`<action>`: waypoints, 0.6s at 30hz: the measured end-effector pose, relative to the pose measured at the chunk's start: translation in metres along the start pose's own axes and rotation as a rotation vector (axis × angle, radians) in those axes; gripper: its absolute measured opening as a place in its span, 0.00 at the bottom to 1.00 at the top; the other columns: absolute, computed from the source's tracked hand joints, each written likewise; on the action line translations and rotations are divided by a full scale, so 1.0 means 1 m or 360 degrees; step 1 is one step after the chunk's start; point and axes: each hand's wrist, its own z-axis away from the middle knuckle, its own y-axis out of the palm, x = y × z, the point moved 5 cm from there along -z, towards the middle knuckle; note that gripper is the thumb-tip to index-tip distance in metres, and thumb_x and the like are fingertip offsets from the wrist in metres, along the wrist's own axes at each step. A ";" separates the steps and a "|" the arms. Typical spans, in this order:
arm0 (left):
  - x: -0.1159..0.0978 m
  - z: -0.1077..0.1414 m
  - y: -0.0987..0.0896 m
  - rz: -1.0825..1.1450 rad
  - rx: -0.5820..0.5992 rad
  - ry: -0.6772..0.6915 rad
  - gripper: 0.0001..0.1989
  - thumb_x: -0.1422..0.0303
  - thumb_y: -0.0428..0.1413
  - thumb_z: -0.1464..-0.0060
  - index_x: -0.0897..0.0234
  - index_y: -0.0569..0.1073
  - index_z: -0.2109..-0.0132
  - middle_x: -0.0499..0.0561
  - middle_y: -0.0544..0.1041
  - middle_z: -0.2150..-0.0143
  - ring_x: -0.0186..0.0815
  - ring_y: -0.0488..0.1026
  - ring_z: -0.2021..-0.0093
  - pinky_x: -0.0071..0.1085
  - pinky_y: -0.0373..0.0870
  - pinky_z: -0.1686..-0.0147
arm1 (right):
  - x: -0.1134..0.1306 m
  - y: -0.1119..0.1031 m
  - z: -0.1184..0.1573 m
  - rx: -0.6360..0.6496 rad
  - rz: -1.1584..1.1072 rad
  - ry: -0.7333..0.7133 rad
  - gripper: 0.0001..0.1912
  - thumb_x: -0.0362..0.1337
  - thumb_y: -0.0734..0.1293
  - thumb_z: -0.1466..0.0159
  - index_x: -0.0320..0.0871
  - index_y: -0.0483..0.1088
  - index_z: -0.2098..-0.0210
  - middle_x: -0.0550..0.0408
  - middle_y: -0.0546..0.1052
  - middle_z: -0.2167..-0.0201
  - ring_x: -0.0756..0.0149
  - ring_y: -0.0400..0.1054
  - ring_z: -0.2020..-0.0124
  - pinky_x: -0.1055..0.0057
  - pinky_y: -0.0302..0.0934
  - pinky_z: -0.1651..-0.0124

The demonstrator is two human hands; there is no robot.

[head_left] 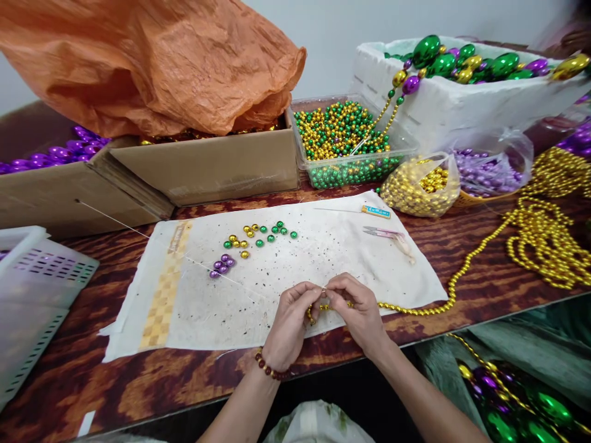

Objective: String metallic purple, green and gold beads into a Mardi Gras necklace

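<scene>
My left hand, with a brown bead bracelet at the wrist, is closed in a pinch at the front of the white cloth. My right hand pinches close against it, fingertips nearly touching. Both hold a gold bead strand, which trails off to the right; its end between the fingers is partly hidden. A thin white thread runs from the cardboard box towards my hands. Loose purple beads, gold beads and green beads lie on the cloth beyond them.
An awl and thread snips lie right on the cloth. Behind stand cardboard boxes, a clear bead tub and a foam box. Bagged gold beads sit right, near piled gold strands. A white basket is left.
</scene>
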 end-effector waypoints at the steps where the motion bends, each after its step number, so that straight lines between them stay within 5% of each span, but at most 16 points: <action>1: 0.002 0.000 0.001 0.0084 0.0005 -0.0025 0.11 0.63 0.53 0.41 0.65 0.71 0.69 0.44 0.62 0.77 0.27 0.57 0.76 0.27 0.55 0.72 | -0.004 0.001 0.001 -0.0029 -0.0137 0.0040 0.05 0.32 0.63 0.34 0.44 0.70 0.66 0.56 0.70 0.68 0.68 0.64 0.69 0.72 0.57 0.68; 8: -0.003 0.000 -0.003 -0.0222 -0.0217 0.0124 0.12 0.63 0.56 0.44 0.66 0.72 0.71 0.44 0.63 0.78 0.27 0.56 0.75 0.26 0.53 0.73 | -0.015 0.003 0.001 -0.0029 -0.0500 0.0309 0.04 0.36 0.67 0.35 0.44 0.72 0.66 0.58 0.69 0.71 0.72 0.63 0.72 0.74 0.56 0.70; 14: -0.002 0.002 -0.003 -0.0230 -0.0207 0.0139 0.12 0.62 0.57 0.44 0.66 0.72 0.70 0.43 0.62 0.78 0.27 0.55 0.75 0.25 0.53 0.73 | -0.026 0.003 0.002 0.0003 -0.0659 0.0541 0.07 0.39 0.66 0.35 0.43 0.72 0.65 0.61 0.70 0.80 0.75 0.55 0.81 0.75 0.49 0.76; 18: -0.001 0.003 -0.005 -0.0217 -0.0226 0.0120 0.11 0.62 0.56 0.44 0.66 0.73 0.70 0.43 0.63 0.78 0.27 0.56 0.75 0.25 0.54 0.73 | -0.029 0.000 0.004 -0.0077 -0.0691 0.0570 0.09 0.42 0.64 0.34 0.43 0.72 0.62 0.57 0.74 0.72 0.73 0.59 0.79 0.75 0.51 0.77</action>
